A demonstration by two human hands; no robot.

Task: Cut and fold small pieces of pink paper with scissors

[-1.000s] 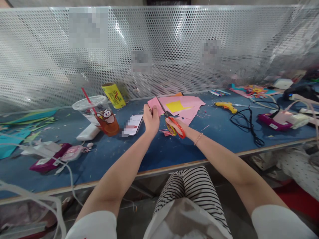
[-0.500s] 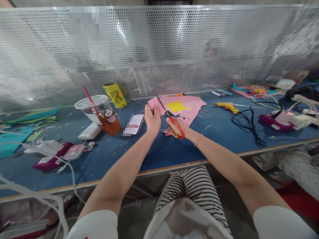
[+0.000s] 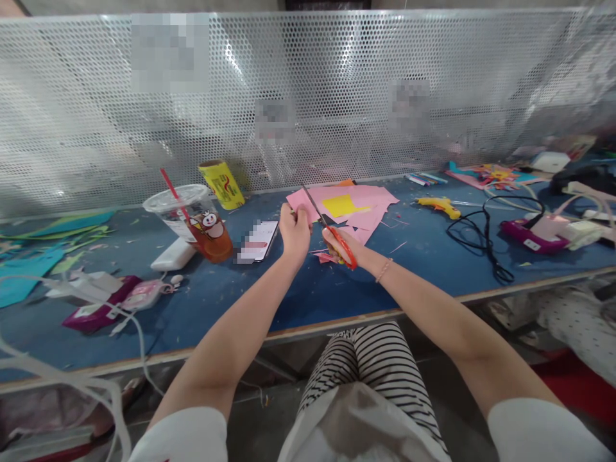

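Observation:
My right hand [image 3: 347,244] is wrapped round the orange and yellow handles of a pair of scissors [image 3: 342,246]. The dark blades point up and to the left, passing close beside my left hand [image 3: 296,232]. Its fingers are pinched together on what looks like pink paper; most of the held part is hidden behind them. Beyond both hands lies a spread of pink paper [image 3: 376,196], with a yellow piece of paper [image 3: 339,206] on top. Small pink scraps [image 3: 325,257] lie below the scissors.
Left of my hands are a phone [image 3: 260,240], a drink cup [image 3: 212,234] with a red straw and a yellow roll [image 3: 222,185]. Rightward lie a yellow glue gun [image 3: 439,206], a black cable [image 3: 486,240] and a purple power strip [image 3: 532,236]. A perforated metal screen [image 3: 327,96] stands behind.
The scissors' handles have drawn closer together and turned slightly in my right hand. My left hand has stayed nearly still.

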